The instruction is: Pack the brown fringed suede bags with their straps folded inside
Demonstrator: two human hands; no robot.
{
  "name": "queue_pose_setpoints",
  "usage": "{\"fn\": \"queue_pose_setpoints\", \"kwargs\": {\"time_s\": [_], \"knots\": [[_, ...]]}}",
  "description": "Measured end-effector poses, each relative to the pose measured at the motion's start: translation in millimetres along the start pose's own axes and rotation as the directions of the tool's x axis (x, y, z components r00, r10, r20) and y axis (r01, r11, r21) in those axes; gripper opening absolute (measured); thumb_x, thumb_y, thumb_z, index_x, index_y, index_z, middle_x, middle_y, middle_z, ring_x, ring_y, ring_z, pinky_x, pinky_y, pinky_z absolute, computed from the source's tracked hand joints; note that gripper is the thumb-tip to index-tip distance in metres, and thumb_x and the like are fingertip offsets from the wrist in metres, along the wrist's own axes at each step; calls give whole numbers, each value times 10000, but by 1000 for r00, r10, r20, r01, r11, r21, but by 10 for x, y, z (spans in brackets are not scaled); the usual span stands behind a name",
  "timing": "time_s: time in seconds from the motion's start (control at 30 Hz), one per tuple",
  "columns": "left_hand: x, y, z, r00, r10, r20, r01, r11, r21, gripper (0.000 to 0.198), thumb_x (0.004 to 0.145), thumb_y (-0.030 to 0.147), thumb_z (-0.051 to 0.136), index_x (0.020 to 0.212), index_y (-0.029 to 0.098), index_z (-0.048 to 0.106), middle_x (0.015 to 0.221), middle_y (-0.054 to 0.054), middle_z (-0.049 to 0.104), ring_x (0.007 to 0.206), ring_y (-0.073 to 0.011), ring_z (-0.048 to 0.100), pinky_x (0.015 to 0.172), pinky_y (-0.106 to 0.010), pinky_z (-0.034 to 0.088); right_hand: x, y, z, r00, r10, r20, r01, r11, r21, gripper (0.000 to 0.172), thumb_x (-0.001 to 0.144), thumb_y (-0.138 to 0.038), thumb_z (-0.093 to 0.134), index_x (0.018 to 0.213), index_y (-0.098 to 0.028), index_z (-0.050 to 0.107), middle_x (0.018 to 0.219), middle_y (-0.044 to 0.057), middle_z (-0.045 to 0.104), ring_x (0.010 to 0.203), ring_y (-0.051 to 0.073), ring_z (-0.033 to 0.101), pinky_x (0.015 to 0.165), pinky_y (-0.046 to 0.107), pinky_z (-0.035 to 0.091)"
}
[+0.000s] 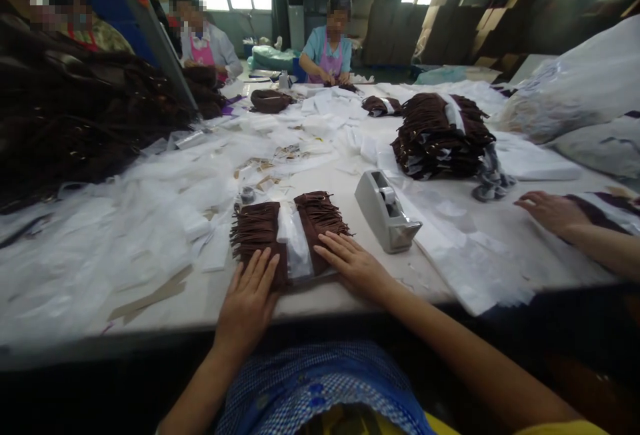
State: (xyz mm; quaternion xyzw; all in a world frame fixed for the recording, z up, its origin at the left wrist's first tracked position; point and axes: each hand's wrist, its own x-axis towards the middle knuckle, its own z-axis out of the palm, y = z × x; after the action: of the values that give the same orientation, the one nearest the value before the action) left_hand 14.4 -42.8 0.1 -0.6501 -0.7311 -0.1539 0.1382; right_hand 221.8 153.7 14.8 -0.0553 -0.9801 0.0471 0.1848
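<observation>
A brown fringed bag (256,225) lies flat before me near the table's front edge, with a white wrapper strip (295,238) across its middle. My left hand (250,288) rests on its lower left part, fingers stretched out and lying flat. Fingers extended, my right hand (353,261) lies against its lower right side. Neither hand grips anything. Just right of the bag stands a grey tape dispenser (387,218). Part of the bag's lower edge is hidden beneath my fingers.
A stack of brown fringed bags (443,131) stands at back right. Crumpled white wrapping (150,248) spreads over the left. A dark brown heap (85,101) rises behind it. At right, a co-worker's hand (555,211) touches the table. A person (327,51) works across from me.
</observation>
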Motion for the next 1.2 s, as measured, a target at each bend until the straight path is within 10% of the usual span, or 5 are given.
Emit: {"fn": "queue_pose_setpoints", "kwargs": {"time_s": [0.2,0.33,0.5,0.63,1.2], "knots": [[-371,-444,-341,983,-181,37,180,983,23,483,910,110,367,1370,137,514,1448,-165,502,1387,-318,408,1094,-523,400,-288,55,-115,955,223,-196,-222,975,29,631,834,41,382,1411,-188,493,1455,117,497,1374,257,421,1125,502,391],[-222,-260,-573,975,-216,-55,211,973,-91,398,935,172,418,1304,200,561,1364,-116,588,1284,-279,531,1095,-498,411,-352,-85,-213,872,335,-358,-300,942,150,446,904,-31,451,1276,-229,597,1282,93,629,1275,243,519,1085,474,442],[346,341,-317,980,191,-54,-198,966,-166,446,941,304,539,1370,182,513,1423,-122,545,1359,-265,459,1136,-482,358,-256,-84,-64,931,164,-325,-112,979,172,157,938,-230,583,1062,-216,678,1132,89,678,1144,235,587,995,420,508],[543,495,-7,969,244,-30,-245,956,-163,588,924,365,566,1453,157,413,1471,-159,480,1401,-280,397,1136,-502,342,-317,-11,9,926,190,-326,-129,971,202,144,945,-270,582,1034,-226,687,1064,82,678,1041,210,614,915,372,537],[228,-451,-396,968,97,233,5,916,-400,640,807,100,427,1445,149,432,1476,-88,491,1355,-207,464,1142,-414,368,-197,-92,125,960,16,-278,-59,987,-149,245,936,-126,556,1099,-233,703,1064,54,713,908,191,600,723,313,433]]}}
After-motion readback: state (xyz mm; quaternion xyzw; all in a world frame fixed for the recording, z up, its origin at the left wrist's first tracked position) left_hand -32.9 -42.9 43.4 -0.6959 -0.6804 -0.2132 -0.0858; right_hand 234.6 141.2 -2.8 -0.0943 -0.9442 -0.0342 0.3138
